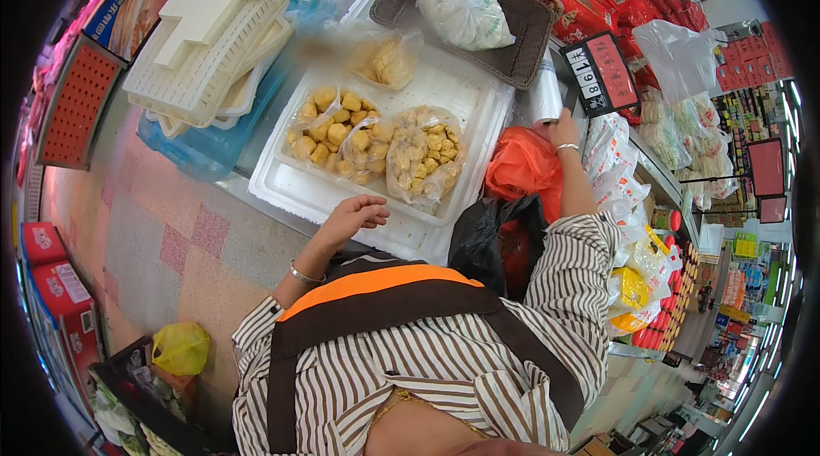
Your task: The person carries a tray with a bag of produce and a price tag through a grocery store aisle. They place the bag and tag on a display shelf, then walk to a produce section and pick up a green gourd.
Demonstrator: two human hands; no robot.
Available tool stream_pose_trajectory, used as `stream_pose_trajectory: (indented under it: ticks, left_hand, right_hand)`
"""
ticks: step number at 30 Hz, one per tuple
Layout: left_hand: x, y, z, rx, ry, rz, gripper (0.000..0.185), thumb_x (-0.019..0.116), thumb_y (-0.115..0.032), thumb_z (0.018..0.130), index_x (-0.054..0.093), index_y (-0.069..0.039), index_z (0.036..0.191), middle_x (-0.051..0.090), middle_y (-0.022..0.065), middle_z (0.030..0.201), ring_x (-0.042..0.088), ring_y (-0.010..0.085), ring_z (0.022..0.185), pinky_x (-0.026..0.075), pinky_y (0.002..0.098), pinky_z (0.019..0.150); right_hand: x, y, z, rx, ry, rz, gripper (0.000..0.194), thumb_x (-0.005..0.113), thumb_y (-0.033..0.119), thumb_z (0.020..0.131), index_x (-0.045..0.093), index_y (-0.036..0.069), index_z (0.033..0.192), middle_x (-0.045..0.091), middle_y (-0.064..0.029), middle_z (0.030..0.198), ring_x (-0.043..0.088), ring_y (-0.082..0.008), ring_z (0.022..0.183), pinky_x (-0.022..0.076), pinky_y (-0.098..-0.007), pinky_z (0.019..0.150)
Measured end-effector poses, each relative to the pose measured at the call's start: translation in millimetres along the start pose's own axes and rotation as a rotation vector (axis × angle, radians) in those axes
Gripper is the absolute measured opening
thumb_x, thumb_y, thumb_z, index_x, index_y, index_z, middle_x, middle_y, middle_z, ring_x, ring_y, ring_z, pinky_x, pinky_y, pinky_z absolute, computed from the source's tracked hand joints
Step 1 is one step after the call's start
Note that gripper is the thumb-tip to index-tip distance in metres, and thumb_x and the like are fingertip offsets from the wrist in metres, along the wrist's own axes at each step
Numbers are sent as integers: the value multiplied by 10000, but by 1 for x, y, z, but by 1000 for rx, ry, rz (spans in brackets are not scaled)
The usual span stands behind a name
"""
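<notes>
My right hand (564,130) reaches to the lower end of a roll of clear plastic bags (546,94), beside a red plastic bag (524,161); whether its fingers grip the roll is unclear. My left hand (359,216) hovers with bent fingers, holding nothing, over the near edge of a white foam tray (288,196). In that tray lie a clear bag of round golden fried balls (338,134) and, to its right, a clear bag of smaller golden fried pieces (439,152). Behind them is another clear bag with pale yellow food (386,63).
White plastic baskets (205,59) are stacked on a blue crate (186,148) at left. A brown woven basket (525,40) holds a full tied plastic bag (466,15). A price sign (601,75) stands at right. A black plastic bag (477,241) lies close to my body.
</notes>
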State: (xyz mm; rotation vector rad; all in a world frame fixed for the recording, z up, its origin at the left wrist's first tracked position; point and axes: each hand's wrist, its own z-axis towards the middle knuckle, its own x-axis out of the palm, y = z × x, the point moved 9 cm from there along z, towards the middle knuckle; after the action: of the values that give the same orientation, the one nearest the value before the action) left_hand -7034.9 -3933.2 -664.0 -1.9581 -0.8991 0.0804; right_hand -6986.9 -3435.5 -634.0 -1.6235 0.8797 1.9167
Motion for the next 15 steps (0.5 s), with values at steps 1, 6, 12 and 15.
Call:
stream_pose_trajectory:
  ticks: [1, 6, 12, 15]
  left_hand:
    - [-2, 0, 1, -2, -4, -4, 330, 449, -184, 873, 481, 7, 1140, 589, 87, 975, 573, 144, 868, 440, 250, 775]
    - [1, -2, 6, -13, 2, -6, 331, 467, -202, 870, 494, 5, 1126, 592, 85, 970, 569, 133, 857, 443, 244, 758]
    - [7, -4, 7, -34, 30, 37, 312, 462, -200, 878, 506, -11, 1123, 594, 93, 977, 571, 141, 864, 445, 256, 766]
    - [1, -2, 7, -36, 14, 16, 306, 465, -201, 878, 516, -13, 1114, 597, 89, 971, 575, 143, 860, 447, 256, 765]
  right_hand:
    - [-8, 1, 2, -40, 9, 7, 266, 493, 198, 735, 460, 13, 923, 584, -258, 815, 557, -416, 794, 434, -481, 718]
    - [-54, 0, 7, -65, -70, 66, 314, 550, 286, 692, 581, -3, 810, 596, -226, 800, 571, -381, 775, 448, -442, 678]
    - [-31, -8, 4, 268, 23, 682, 355, 604, 303, 673, 551, -48, 694, 572, -132, 591, 553, -206, 427, 448, -318, 426]
    - [-14, -19, 3, 530, 45, 1080, 303, 624, 256, 690, 531, -31, 718, 523, -88, 553, 477, -174, 379, 428, -299, 383]
